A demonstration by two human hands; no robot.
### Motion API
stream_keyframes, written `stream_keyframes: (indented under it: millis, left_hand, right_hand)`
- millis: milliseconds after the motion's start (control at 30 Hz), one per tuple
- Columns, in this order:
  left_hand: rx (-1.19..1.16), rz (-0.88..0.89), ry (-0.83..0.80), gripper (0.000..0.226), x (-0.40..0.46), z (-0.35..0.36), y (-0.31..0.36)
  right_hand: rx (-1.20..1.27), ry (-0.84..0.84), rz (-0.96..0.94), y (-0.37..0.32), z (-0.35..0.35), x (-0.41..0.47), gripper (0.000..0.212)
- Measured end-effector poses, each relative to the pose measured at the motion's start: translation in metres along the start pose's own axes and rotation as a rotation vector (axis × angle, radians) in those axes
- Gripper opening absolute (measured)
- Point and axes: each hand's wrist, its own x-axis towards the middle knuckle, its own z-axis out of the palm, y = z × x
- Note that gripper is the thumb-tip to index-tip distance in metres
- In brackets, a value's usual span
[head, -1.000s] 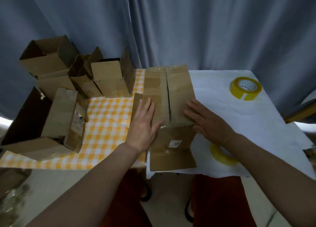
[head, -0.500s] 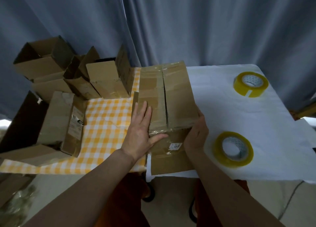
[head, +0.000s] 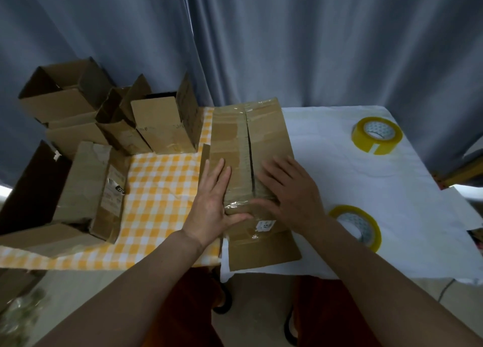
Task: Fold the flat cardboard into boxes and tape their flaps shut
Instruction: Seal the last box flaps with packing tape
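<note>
Nearest, at the table edge, both flat and gripping nothing: left hand (head: 213, 205) pressing as before, right hand (head: 290, 192) back atop the box (head: 261, 148) from its side, smoothing taped flaps, probably sealed; beyond, tape rolls (head: 356, 226) untouched.

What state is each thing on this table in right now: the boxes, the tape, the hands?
Box in the middle: lying on the table, top flaps folded shut, seam between them showing.
Left hand: flat, pressing the left flap.
Right hand: flat, pressing the right flap.
Near tape roll: lying flat, untouched.
Far tape roll: lying flat, untouched.
Boxes at left: folded up, tops open.
</note>
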Motion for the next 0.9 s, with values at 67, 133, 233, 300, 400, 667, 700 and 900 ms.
stream_keyframes:
  millis: [67,133,233,300,400,667,700,900]
  left_hand:
    - [-0.055,-0.003,0.018,0.102,0.0,0.002,-0.001]
    - [-0.106,0.003,0.021,0.098,0.001,0.002,-0.002]
    - [-0.108,0.003,-0.106,0.102,0.002,-0.007,-0.007]
    - [0.035,0.021,-0.201,0.108,0.001,-0.014,-0.008]
    - [0.311,0.042,-0.213,0.111,0.007,-0.023,0.007]
    - [0.548,-0.006,-0.335,0.119,0.032,-0.016,0.023]
    - [0.546,0.009,-0.337,0.118,0.031,-0.016,0.021]
    - [0.506,0.101,-0.305,0.101,0.027,-0.015,0.012]
  right_hand:
    - [0.031,-0.059,-0.061,0.006,-0.004,-0.003,0.047]
    - [0.068,-0.125,-0.11,0.013,-0.008,-0.005,0.044]
    - [0.125,-0.185,-0.08,0.015,-0.012,-0.006,0.043]
    - [0.16,-0.193,-0.019,0.013,-0.015,-0.007,0.043]
    - [0.165,-0.266,0.029,0.005,-0.022,-0.004,0.056]
    - [0.483,-0.389,0.32,0.004,-0.044,0.004,0.042]
    - [0.353,-0.475,0.256,0.004,-0.04,0.01,0.044]
    - [0.043,-0.569,0.309,0.031,-0.004,0.049,0.052]
